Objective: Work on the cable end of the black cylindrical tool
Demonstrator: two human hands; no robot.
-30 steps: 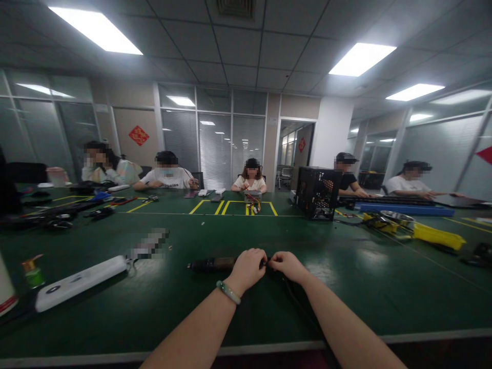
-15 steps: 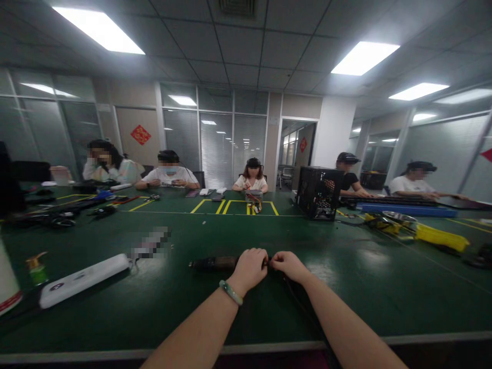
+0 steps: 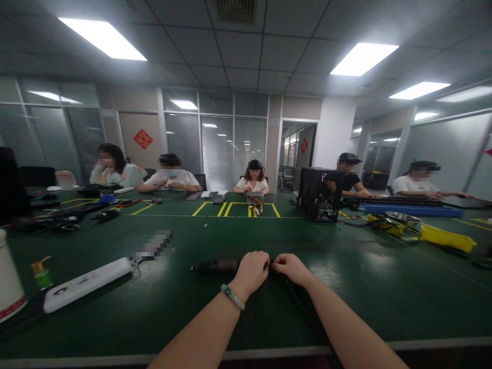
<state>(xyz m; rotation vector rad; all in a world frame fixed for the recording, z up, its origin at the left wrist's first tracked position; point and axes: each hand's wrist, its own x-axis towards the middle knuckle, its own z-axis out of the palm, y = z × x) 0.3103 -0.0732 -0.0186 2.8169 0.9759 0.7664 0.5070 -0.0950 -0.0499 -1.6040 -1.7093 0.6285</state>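
Note:
A dark electric screwdriver (image 3: 221,265), as it appears, lies across the green table with its tip pointing left. My left hand (image 3: 251,270), with a jade-coloured bangle at the wrist, is closed around its rear end. Close beside it, my right hand (image 3: 289,268) has thumb and fingers pinched together at the dark cord end behind the tool; the exact point of contact is too small to make out. From there a black cord (image 3: 302,302) runs down beside my right forearm to the table's front edge.
To the left lie a white power strip (image 3: 88,283), a small green bottle (image 3: 41,272) and a white container (image 3: 8,279). A black computer case (image 3: 321,195) stands at the back right, near yellow bins (image 3: 448,238). Several people sit along the far side.
The view has tilted slightly, shifting the whole scene a little. Both hands keep nearly the same place and grip at the screwdriver's rear end.

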